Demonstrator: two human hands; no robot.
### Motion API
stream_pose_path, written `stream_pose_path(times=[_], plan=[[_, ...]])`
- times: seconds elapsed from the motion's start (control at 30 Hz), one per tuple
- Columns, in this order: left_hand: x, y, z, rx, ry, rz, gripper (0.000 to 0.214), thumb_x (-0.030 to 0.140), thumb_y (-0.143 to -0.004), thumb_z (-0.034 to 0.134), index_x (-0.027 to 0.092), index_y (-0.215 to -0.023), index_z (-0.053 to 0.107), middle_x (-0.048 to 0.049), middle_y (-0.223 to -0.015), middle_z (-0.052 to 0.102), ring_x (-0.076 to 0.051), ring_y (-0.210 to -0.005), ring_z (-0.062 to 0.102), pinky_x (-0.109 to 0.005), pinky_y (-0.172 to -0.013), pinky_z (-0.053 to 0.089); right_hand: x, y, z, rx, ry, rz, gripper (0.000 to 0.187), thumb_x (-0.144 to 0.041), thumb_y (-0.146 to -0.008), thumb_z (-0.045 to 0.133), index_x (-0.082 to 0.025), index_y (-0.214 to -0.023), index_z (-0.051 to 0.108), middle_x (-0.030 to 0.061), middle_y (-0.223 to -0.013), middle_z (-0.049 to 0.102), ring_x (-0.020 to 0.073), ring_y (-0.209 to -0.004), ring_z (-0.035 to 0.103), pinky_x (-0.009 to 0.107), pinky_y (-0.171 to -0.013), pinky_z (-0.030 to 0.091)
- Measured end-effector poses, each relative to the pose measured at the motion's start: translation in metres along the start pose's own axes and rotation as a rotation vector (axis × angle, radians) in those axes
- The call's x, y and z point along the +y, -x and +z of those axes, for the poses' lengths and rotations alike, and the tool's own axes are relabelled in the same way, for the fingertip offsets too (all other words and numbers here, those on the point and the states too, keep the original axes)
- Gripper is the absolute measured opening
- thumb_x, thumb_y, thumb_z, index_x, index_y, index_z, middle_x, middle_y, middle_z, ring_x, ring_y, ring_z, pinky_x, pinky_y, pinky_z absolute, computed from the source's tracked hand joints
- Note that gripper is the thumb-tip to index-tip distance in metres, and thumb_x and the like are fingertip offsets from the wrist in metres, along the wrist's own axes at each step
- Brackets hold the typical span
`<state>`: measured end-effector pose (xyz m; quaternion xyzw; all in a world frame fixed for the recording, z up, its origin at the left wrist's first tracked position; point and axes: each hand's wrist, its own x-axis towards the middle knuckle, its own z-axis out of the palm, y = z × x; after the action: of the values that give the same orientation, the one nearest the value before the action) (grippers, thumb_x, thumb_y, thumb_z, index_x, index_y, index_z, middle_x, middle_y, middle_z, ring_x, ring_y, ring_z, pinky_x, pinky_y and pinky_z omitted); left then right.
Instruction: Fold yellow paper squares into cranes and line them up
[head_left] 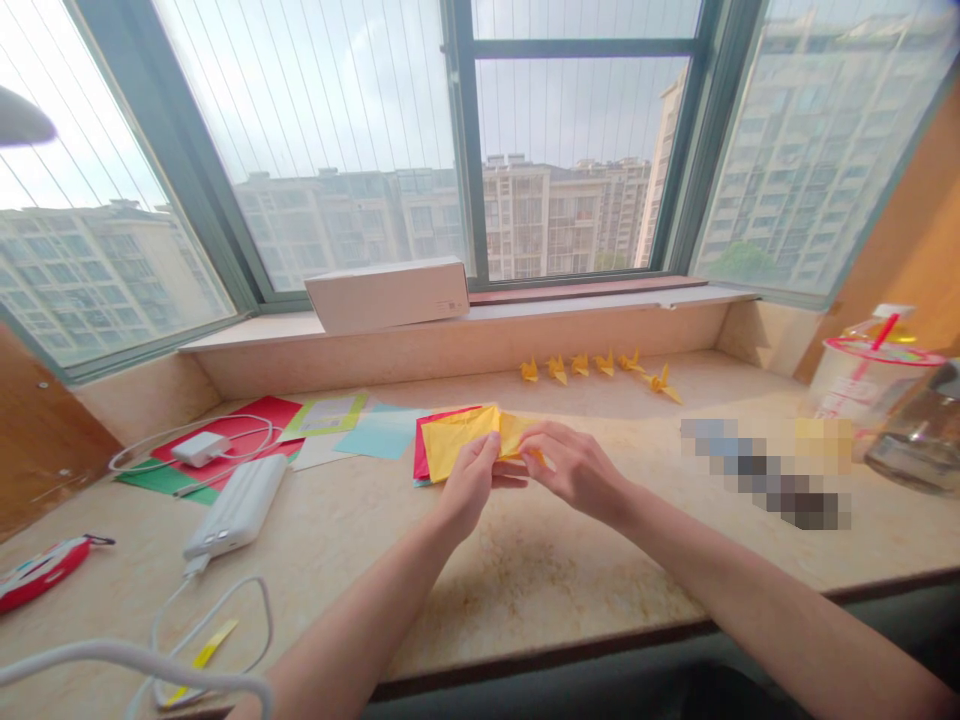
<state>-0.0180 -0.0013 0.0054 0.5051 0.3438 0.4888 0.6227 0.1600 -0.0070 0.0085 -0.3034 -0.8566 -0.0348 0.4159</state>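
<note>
A piece of yellow origami paper (512,432), partly folded, is held up between my hands above the counter. My left hand (474,475) pinches its left side with the thumb on top. The fingers of my right hand (568,462) are closed on its right edge and hide part of it. Just behind my left hand lies a small stack with a yellow sheet (450,445) over red paper (421,450). Whether that yellow sheet touches the held piece, I cannot tell. Farther back, several folded yellow paper cranes (580,365) stand in a row.
Coloured sheets (386,432) spread to the left, near a white charger (201,449) and a power bank (238,508) with cables. At far left lies a red-and-white object (49,572). A plastic cup (855,385) with a straw stands right. A white box (390,297) rests on the window ledge.
</note>
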Motion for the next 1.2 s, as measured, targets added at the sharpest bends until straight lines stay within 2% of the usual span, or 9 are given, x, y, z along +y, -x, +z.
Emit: stream_pose_path(times=[0.27, 0.4, 0.47, 0.57, 0.73, 0.83, 0.93, 1.07, 1.2], plan=[[0.0, -0.001, -0.002, -0.063, 0.062, 0.0, 0.04, 0.051, -0.085, 0.064, 0.012, -0.093, 0.065, -0.0088, -0.082, 0.074, -0.019, -0.068, 0.072, -0.028, -0.065, 0.057, 0.003, -0.001, 0.0, 0.053, -0.169, 0.1, 0.007, -0.019, -0.093, 0.056, -0.021, -0.095, 0.063, 0.0063, -0.098, 0.069, 0.0202, -0.093, 0.065, 0.034, -0.083, 0.053], [0.003, 0.0, -0.002, -0.114, 0.097, 0.007, 0.027, 0.034, -0.081, 0.069, 0.012, -0.096, 0.067, -0.0099, -0.091, 0.075, -0.019, -0.077, 0.073, -0.029, -0.076, 0.057, 0.005, -0.001, 0.0, 0.07, -0.198, 0.108, 0.006, -0.019, -0.092, 0.057, -0.021, -0.094, 0.062, 0.0063, -0.098, 0.068, 0.0201, -0.094, 0.065, 0.034, -0.085, 0.053], [0.004, 0.0, -0.001, -0.144, 0.114, 0.008, 0.022, 0.025, -0.079, 0.069, 0.012, -0.096, 0.068, -0.0104, -0.099, 0.074, -0.02, -0.086, 0.072, -0.031, -0.082, 0.056, 0.005, -0.001, -0.001, 0.04, -0.198, 0.086, 0.006, -0.018, -0.091, 0.058, -0.021, -0.094, 0.061, 0.0068, -0.1, 0.068, 0.0206, -0.096, 0.065, 0.034, -0.086, 0.052], [0.003, 0.0, -0.001, -0.149, 0.091, 0.009, 0.024, 0.023, -0.078, 0.07, 0.012, -0.099, 0.069, -0.0111, -0.105, 0.073, -0.022, -0.095, 0.07, -0.032, -0.086, 0.055, 0.004, 0.0, 0.0, -0.023, -0.184, 0.047, 0.012, -0.018, -0.088, 0.062, -0.021, -0.1, 0.06, 0.008, -0.104, 0.068, 0.0224, -0.099, 0.065, 0.036, -0.088, 0.052], [-0.001, 0.0, 0.0, -0.113, -0.032, -0.019, 0.032, 0.035, -0.076, 0.077, 0.01, -0.095, 0.069, -0.0101, -0.091, 0.073, -0.021, -0.082, 0.071, -0.032, -0.081, 0.055, 0.001, 0.0, 0.006, -0.077, -0.161, 0.026, 0.03, -0.03, -0.087, 0.069, -0.022, -0.113, 0.057, 0.0101, -0.108, 0.068, 0.0252, -0.101, 0.064, 0.04, -0.088, 0.054], [-0.003, -0.001, -0.001, -0.093, -0.062, 0.005, 0.03, 0.036, -0.075, 0.078, 0.011, -0.09, 0.069, -0.0055, -0.083, 0.071, -0.017, -0.076, 0.069, -0.029, -0.076, 0.055, 0.002, 0.001, 0.007, -0.073, -0.147, 0.057, 0.028, -0.028, -0.089, 0.066, -0.022, -0.115, 0.057, 0.01, -0.109, 0.068, 0.0251, -0.102, 0.064, 0.04, -0.088, 0.054], [-0.006, -0.002, -0.001, -0.083, -0.081, 0.014, 0.024, 0.03, -0.074, 0.078, 0.012, -0.086, 0.069, -0.004, -0.082, 0.07, -0.016, -0.077, 0.068, -0.029, -0.078, 0.056, 0.003, 0.001, 0.007, -0.056, -0.137, 0.071, 0.024, -0.023, -0.09, 0.063, -0.022, -0.113, 0.06, 0.0093, -0.11, 0.068, 0.0239, -0.102, 0.064, 0.039, -0.089, 0.053], [-0.009, -0.004, -0.002, -0.081, -0.127, 0.021, 0.024, 0.031, -0.076, 0.076, 0.011, -0.086, 0.068, -0.0065, -0.086, 0.071, -0.018, -0.079, 0.07, -0.033, -0.079, 0.059, 0.005, 0.002, 0.008, -0.019, -0.136, 0.11, 0.01, -0.018, -0.091, 0.058, -0.021, -0.098, 0.064, 0.0067, -0.097, 0.07, 0.0207, -0.089, 0.066, 0.034, -0.08, 0.053], [-0.007, -0.003, -0.002, -0.05, -0.159, 0.02, 0.026, 0.033, -0.082, 0.07, 0.012, -0.097, 0.065, -0.0099, -0.093, 0.072, -0.019, -0.071, 0.073, -0.034, -0.072, 0.061, 0.01, 0.002, 0.01, 0.114, -0.128, 0.279, 0.009, -0.022, -0.091, 0.055, -0.02, -0.095, 0.063, 0.0036, -0.081, 0.07, 0.0177, -0.07, 0.065, 0.03, -0.067, 0.052]])
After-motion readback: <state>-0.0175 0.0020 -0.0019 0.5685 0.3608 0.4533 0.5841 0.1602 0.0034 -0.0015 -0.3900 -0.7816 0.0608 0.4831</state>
